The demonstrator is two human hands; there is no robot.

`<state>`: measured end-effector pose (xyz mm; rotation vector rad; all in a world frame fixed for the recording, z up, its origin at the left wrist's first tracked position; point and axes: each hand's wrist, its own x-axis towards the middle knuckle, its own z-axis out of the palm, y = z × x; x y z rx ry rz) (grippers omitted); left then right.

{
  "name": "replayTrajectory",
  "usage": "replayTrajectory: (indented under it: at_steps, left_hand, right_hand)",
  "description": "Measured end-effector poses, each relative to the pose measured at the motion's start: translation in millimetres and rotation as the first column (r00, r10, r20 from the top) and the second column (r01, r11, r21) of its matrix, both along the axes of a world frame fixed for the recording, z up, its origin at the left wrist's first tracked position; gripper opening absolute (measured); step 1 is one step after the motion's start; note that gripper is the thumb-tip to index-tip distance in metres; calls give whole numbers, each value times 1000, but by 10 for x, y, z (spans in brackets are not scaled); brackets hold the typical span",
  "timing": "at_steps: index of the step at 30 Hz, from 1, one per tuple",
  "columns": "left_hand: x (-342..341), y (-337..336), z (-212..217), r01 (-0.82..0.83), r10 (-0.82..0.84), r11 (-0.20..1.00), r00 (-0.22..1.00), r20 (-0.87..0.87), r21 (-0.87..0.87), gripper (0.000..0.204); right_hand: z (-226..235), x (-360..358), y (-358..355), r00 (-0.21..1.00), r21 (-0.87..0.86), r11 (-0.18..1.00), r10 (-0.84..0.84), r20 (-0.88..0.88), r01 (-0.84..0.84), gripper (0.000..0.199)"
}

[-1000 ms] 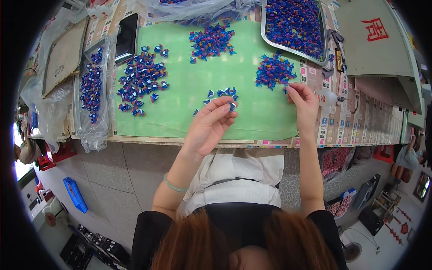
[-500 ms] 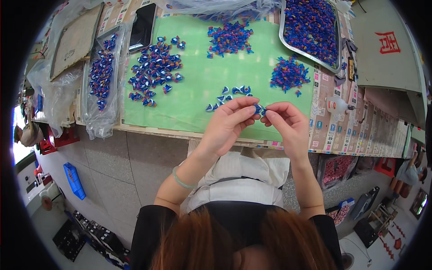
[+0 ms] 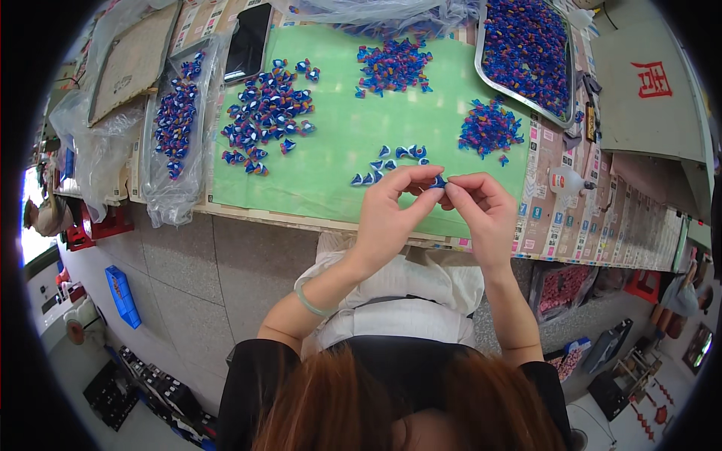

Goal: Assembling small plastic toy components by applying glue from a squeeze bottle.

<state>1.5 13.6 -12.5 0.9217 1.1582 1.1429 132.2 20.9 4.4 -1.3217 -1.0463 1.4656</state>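
Small blue piece (image 3: 438, 181) sits pinched between both hands, held just above the near edge of the green mat (image 3: 331, 150), right of the middle. Our left hand (image 3: 391, 207) closes narrow on it, thumb and fingers curled to the tip; our right hand (image 3: 481, 207) pinches the same piece from the other side, fingertips meeting the left ones. We cannot tell whether it is one part or two being pressed together, too small.

What could go wrong: the piece is tiny and gripped only at the tips, so we judge it could slip and drop past the table edge into our lap or onto the floor. A forearm dipping could also scatter the little row (image 3: 387, 161) just beyond the hands.

Counts: two hands, one held piece. Loose row near the hands, about eight or nine pieces. Three heaps on the mat: a big one far left (image 3: 263, 113), one far middle (image 3: 392, 68), one right (image 3: 489, 128); each too dense to count. One metal tray (image 3: 481, 68) far right, full of the same pieces. One clear bag (image 3: 174, 120) with pieces at the left. One dark phone (image 3: 248, 41) far left. One small white bottle (image 3: 565, 182) right of the mat. One bangle (image 3: 312, 304) on our left wrist.
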Motion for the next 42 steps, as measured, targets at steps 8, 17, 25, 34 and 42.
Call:
replayTrajectory:
  at_steps: [8,17,25,34,42]
  left_hand:
    - [31,-16,39,28,105,939,927,-361,344,24]
    - [-23,14,27,75,-28,974,975,-219,213,21]
    - [-130,79,39,157,-162,970,987,12,185,23]
    - [-63,45,100,185,-86,970,864,497,-155,15]
    - [-138,70,-16,294,42,909,641,767,-295,17]
  right_hand:
    - [-70,62,15,988,-71,997,21,-150,-32,7]
    - [-90,71,-3,972,-106,994,4,-236,-30,7]
    - [7,84,-15,915,-194,979,-24,-403,-60,8]
    - [95,60,-69,959,-120,993,-28,-282,-6,10]
    - [-181,514,16,706,586,579,-708,17,567,30]
